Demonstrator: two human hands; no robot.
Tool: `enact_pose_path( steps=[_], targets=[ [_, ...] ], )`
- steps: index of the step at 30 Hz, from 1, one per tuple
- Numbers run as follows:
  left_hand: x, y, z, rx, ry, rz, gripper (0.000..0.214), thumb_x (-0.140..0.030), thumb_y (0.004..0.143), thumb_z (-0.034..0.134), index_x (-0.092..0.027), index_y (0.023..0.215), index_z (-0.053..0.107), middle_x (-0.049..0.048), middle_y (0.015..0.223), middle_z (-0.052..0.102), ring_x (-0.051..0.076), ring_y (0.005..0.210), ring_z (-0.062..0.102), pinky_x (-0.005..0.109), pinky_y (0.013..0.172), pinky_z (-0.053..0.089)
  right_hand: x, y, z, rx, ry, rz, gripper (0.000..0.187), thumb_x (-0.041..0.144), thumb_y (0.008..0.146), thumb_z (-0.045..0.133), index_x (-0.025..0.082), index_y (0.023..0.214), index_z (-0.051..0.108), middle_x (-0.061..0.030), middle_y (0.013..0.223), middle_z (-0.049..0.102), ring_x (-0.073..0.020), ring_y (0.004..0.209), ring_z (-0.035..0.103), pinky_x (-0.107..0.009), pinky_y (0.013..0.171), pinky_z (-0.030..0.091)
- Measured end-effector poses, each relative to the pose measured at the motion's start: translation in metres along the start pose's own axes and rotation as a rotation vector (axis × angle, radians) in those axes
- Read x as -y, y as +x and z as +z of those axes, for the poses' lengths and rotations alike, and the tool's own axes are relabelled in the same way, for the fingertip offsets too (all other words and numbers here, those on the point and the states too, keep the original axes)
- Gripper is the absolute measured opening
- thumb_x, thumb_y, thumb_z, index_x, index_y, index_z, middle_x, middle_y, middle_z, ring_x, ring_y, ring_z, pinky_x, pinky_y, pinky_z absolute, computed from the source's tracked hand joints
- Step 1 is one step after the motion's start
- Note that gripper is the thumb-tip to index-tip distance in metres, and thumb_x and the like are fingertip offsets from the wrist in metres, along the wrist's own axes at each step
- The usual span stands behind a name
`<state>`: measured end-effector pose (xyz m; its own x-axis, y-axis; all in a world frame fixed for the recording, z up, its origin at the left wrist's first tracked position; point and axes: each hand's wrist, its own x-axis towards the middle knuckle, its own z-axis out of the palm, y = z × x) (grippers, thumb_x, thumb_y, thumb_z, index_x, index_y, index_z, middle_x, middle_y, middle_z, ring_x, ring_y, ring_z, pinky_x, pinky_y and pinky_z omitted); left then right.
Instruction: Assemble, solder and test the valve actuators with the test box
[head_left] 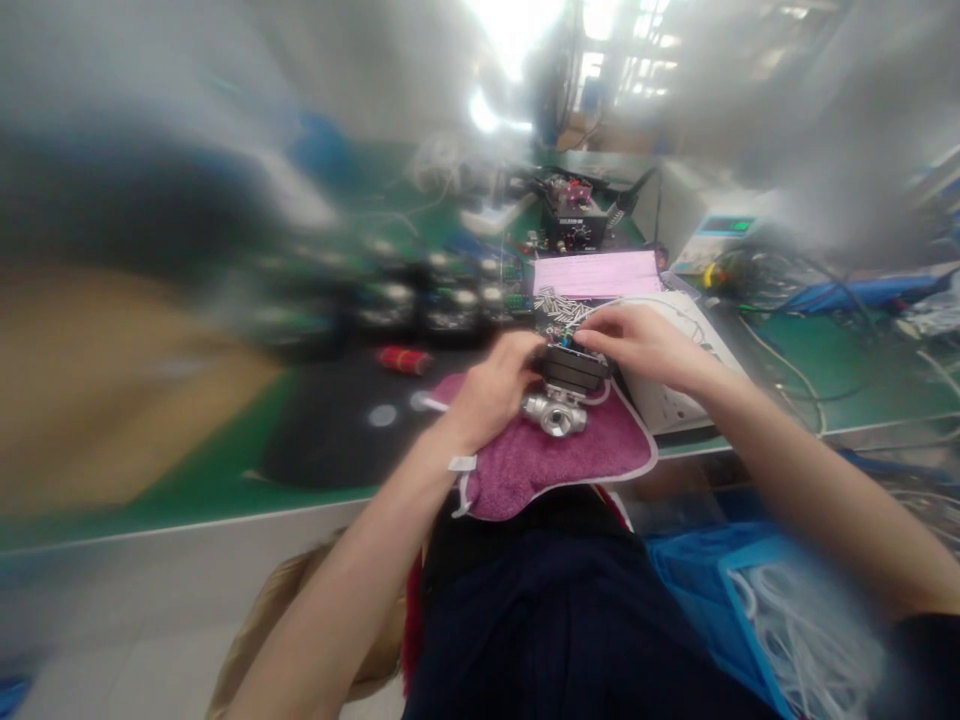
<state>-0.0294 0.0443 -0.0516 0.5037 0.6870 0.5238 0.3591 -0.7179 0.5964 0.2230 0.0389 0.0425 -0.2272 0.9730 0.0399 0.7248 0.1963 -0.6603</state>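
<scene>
A motorized valve, its black actuator housing (pixel 574 370) joined to a silver metal valve body (pixel 556 414), lies on a purple cloth (pixel 592 455). My left hand (pixel 504 388) grips the left side of the housing, fingers partly hidden behind it. At the upper right edge my right hand (pixel 626 338) has thumb and fingers pinched close to the small coloured wires (pixel 564 338) at the housing's exposed end. What sits between those fingertips is too small to make out. Just beyond lies a pile of small silver screws or pins (pixel 559 304).
A red cylindrical object (pixel 403 360) lies on the black mat (pixel 330 420). Several dark units stand in blurred rows at left. Behind are a pink paper (pixel 596 274), a black control box (pixel 576 228) and a white instrument (pixel 712 215). A blue bin (pixel 720 580) sits below right.
</scene>
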Motion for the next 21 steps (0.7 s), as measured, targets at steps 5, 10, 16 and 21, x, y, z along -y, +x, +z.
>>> enact_pose_path(
  steps=[5,10,16,21],
  targets=[
    [0.0016,0.0002,0.0006,-0.009,0.007,0.010,0.045,-0.012,0.103,0.051,-0.025,0.146,0.049,0.0083,0.144,0.060,0.020,0.135,0.062,0.038,0.115,0.055,0.0016,-0.0014,-0.0006,0.065,0.051,0.001,0.036,0.051,0.100,0.064,0.018,0.100,0.081,-0.0080,0.098,0.082,-0.0236,0.086,0.070,-0.037,0.079,0.053],
    [0.0015,0.0002,0.0004,-0.012,0.023,0.018,0.046,-0.012,0.103,0.051,-0.026,0.147,0.048,0.0079,0.144,0.060,0.020,0.134,0.063,0.038,0.115,0.055,0.0030,-0.0030,-0.0025,0.073,0.032,-0.009,0.036,0.051,0.100,0.062,0.020,0.095,0.079,-0.0062,0.095,0.080,-0.0234,0.085,0.068,-0.037,0.078,0.049],
    [0.0006,0.0000,0.0007,-0.011,0.031,0.005,0.046,-0.014,0.103,0.051,-0.027,0.147,0.048,0.0082,0.145,0.060,0.021,0.136,0.062,0.039,0.116,0.055,0.0041,-0.0047,-0.0044,0.080,0.065,0.007,0.038,0.054,0.100,0.062,0.020,0.095,0.079,-0.0048,0.093,0.079,-0.0221,0.082,0.066,-0.036,0.077,0.048],
    [0.0001,-0.0001,0.0004,-0.002,0.014,0.002,0.046,-0.014,0.103,0.050,-0.026,0.147,0.048,0.0084,0.145,0.060,0.021,0.135,0.062,0.040,0.115,0.056,0.0038,-0.0046,-0.0040,0.097,0.085,0.007,0.042,0.058,0.099,0.062,0.020,0.095,0.079,-0.0053,0.090,0.077,-0.0215,0.081,0.063,-0.035,0.074,0.047]
  ],
)
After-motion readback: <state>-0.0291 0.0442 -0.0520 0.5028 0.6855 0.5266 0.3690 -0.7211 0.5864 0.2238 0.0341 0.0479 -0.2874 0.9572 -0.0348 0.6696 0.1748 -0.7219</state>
